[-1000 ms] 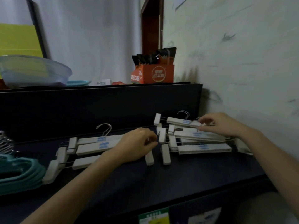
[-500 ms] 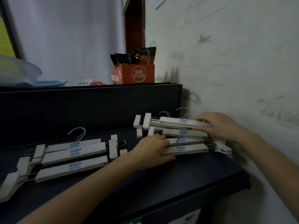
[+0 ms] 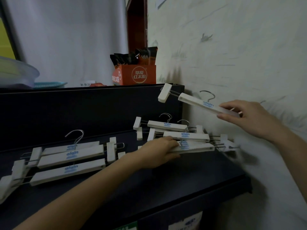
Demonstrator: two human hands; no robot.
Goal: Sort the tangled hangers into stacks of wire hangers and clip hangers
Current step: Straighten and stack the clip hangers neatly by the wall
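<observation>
Shop: dark retail shelving (image 3: 182,178), snack display box (image 3: 135,75) (labels (image 3: 185,220) on shelf edge).

On the shelf (image 3: 166,188), clip-hanger stack (image 3: 69,155) at left, tangled pile (image 3: 186,136) at right beside the wall (image 3: 232,55), box (image 3: 137,75) behind.
</observation>
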